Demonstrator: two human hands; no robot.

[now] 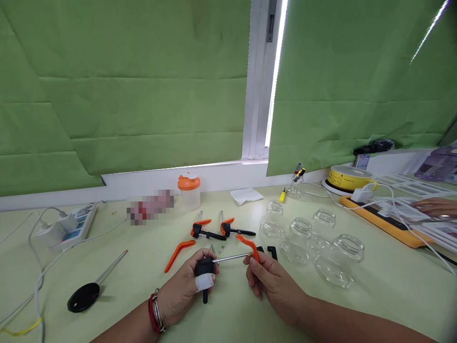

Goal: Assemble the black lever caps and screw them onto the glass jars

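Note:
My left hand (187, 286), with white tape on the thumb, is closed round a black plastic body with a metal rod (232, 257) pointing right. A black stub hangs below that hand. My right hand (271, 281) pinches an orange curved lever (253, 247) at the rod's far end; whether the two are joined I cannot tell. Beyond my hands lie two black-and-orange assemblies with rods, a left one (209, 232) and a right one (237, 231). A loose orange lever (178, 253) rests left of them. Small metal bits (221, 250) and a black elbow-shaped piece (273, 252) lie near my fingers.
Several clear glass jars (300, 240) stand at right. A black disc with a rod (84, 296) lies at left, below a power strip (74, 228) with cables. At the back are an orange-lidded cup (189, 193) and tissue (246, 195). Another person's hand (437, 207) shows at far right.

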